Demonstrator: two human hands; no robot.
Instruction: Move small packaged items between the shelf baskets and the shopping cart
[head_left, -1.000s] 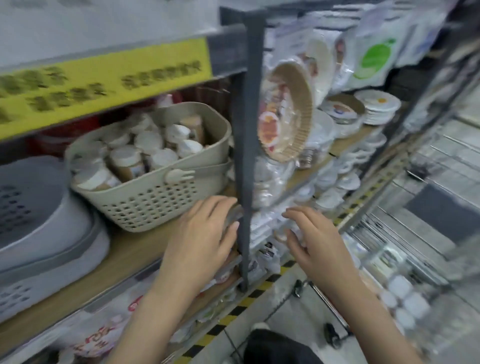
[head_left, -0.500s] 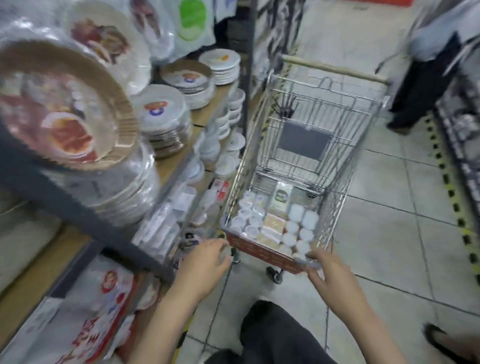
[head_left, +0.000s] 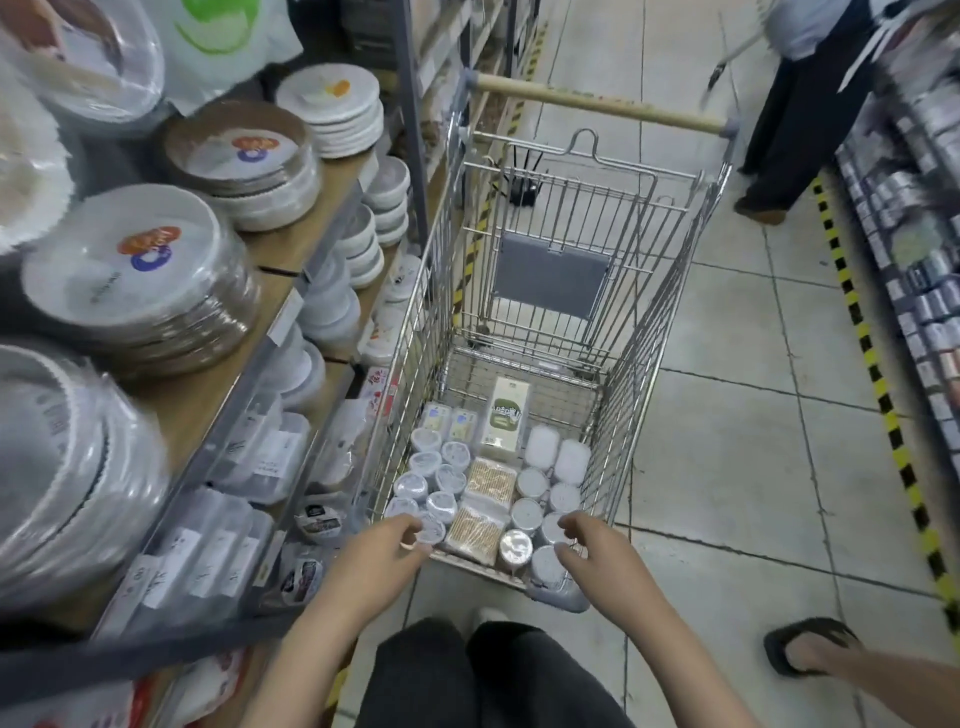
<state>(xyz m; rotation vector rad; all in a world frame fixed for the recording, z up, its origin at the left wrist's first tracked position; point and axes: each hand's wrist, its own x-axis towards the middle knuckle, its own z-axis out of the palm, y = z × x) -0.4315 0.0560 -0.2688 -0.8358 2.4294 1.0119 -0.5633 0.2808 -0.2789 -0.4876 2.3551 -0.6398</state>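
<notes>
A wire cart (head_left: 550, 322) fills the middle of the frame, its wooden handle (head_left: 597, 104) at the top and its near end at the bottom centre. Small packaged items lie on its floor — round tubs (head_left: 439, 475) with pale lids in the left rows, more tubs (head_left: 530, 512) on the right, two flat packs (head_left: 483, 512) of sticks between them, and a tall green-and-white box (head_left: 506, 415) further back. The left hand (head_left: 382, 553) is at the cart's near left corner, fingers curled around a small tub (head_left: 431, 530) at the edge of the left rows; it appears to pinch the tub, though blur hides the exact contact. The right hand (head_left: 597, 553) is at the near right corner above the right tubs, its fingers loosely bent and spread, with nothing in them. On the left of the frame a shelf (head_left: 218, 395) carries stacks of wrapped paper plates (head_left: 135, 275) and bowls (head_left: 387, 202). In the upper right a standing person (head_left: 810, 98) is partly in view, and a sandalled foot (head_left: 808, 647) shows at the lower right.
</notes>
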